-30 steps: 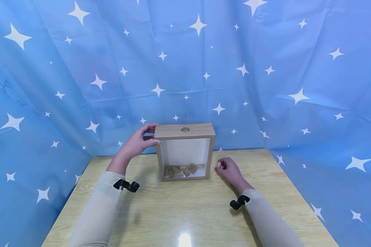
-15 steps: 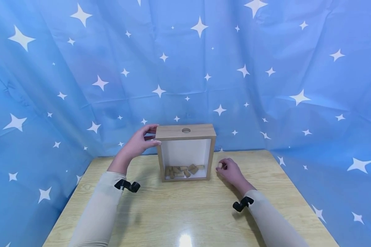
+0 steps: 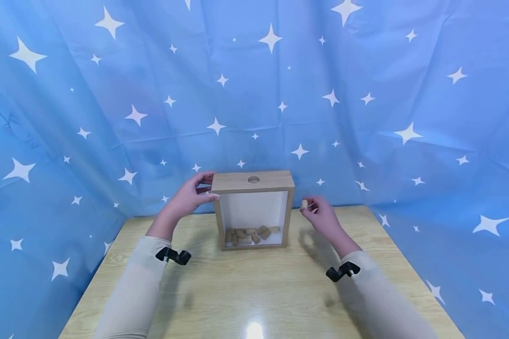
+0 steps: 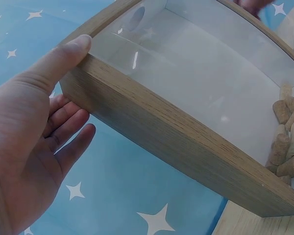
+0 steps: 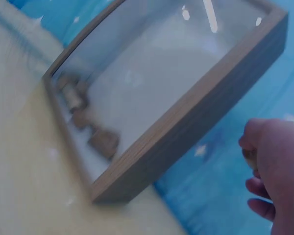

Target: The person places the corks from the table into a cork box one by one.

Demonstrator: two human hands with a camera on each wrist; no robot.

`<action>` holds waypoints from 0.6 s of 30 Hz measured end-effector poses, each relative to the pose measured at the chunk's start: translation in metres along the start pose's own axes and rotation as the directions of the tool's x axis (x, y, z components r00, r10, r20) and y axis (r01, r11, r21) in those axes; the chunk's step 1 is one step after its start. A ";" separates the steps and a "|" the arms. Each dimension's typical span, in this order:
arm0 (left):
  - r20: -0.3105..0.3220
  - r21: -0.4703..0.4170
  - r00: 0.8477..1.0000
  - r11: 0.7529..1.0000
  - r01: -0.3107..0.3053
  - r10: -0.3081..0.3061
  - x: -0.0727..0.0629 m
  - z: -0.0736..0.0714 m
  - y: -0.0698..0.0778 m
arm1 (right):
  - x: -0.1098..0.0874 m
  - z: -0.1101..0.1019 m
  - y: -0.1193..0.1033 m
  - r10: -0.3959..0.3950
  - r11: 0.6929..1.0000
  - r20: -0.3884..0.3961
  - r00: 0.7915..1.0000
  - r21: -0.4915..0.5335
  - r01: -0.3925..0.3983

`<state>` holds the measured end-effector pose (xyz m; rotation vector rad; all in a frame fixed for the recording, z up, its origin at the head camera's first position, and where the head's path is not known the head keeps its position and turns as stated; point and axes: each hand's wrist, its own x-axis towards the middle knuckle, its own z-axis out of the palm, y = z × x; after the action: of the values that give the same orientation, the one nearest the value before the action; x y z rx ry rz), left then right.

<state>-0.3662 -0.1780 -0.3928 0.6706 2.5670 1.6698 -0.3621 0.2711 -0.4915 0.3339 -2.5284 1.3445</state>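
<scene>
A wooden shadow box (image 3: 233,181) with a clear front and a round hole (image 3: 253,179) in its top stands upright on the table. Several corks (image 4: 280,112) lie loose at its bottom. My left hand (image 3: 185,197) grips the box's upper left corner, thumb on the front edge and fingers at the side and back. To the right of the box, my right hand (image 3: 322,217) is raised off the table and pinches a single cork (image 3: 305,204) between thumb and fingers. That cork is mostly hidden by the fingers in the right wrist view, which is blurred.
The light wood table (image 3: 237,287) extends in front of the box toward me. A blue curtain (image 3: 254,94) with white stars hangs close behind the box and along both sides. Black wrist mounts (image 3: 342,271) sit on both sleeves.
My right hand has lifted from the tabletop with the cork, moving up and slightly to the right. The left hand and the box have stayed in place.
</scene>
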 end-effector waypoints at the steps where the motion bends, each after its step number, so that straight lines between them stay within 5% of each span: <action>1: -0.001 0.001 1.000 1.000 0.004 -0.004 0.000 0.000 0.000 | 0.003 -0.004 -0.007 -0.012 1.000 -0.015 1.000 0.008 0.012; 8: 0.002 -0.009 1.000 1.000 0.008 -0.008 -0.001 0.000 -0.002 | 0.015 -0.029 -0.057 -0.086 0.989 -0.129 0.988 0.105 0.100; 13: 0.003 -0.012 1.000 1.000 -0.004 0.004 0.000 -0.001 -0.001 | 0.023 -0.038 -0.083 -0.196 0.973 -0.210 0.958 0.080 0.216; 18: 0.005 -0.014 1.000 1.000 -0.005 0.005 0.000 -0.001 0.000 | 0.023 -0.043 -0.109 -0.239 0.958 -0.223 0.945 0.104 0.267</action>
<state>-0.3661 -0.1785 -0.3923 0.6805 2.5504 1.6833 -0.3440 0.2456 -0.3768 0.4986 -2.1479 1.3701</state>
